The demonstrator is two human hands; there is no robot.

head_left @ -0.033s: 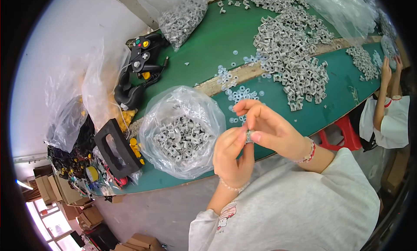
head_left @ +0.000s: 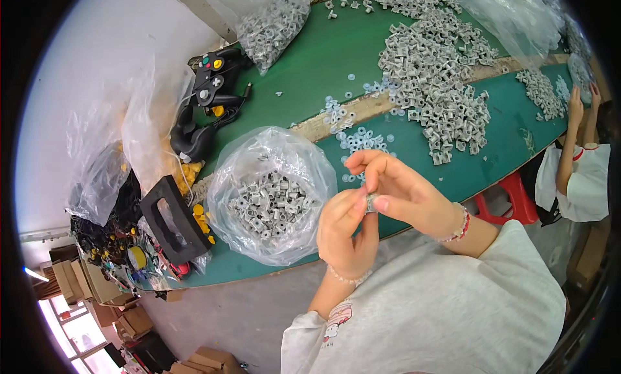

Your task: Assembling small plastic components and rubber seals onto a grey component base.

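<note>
Between my two hands, at the near edge of the green table, is a small grey plastic part [head_left: 371, 204]. The fingertips of my left hand [head_left: 347, 230] are closed on it from the left. My right hand [head_left: 414, 196] pinches it from the right, thumb against its side, with other fingers curled above. Just left of my hands stands a clear plastic bag [head_left: 223, 228], its mouth spread, holding many similar grey parts [head_left: 272, 204]. Beyond my fingers lie scattered translucent bluish rings [head_left: 361, 140]. A large heap of loose grey parts [head_left: 446, 83] spreads farther back on the right.
Black game controllers [head_left: 210, 89], a black foam frame [head_left: 165, 235] and yellow pieces [head_left: 200, 215] sit at the left. A filled bag of grey parts [head_left: 275, 28] lies at the back. On the far right, another person's hands [head_left: 574, 109] are near a smaller heap, beside a red stool [head_left: 511, 203].
</note>
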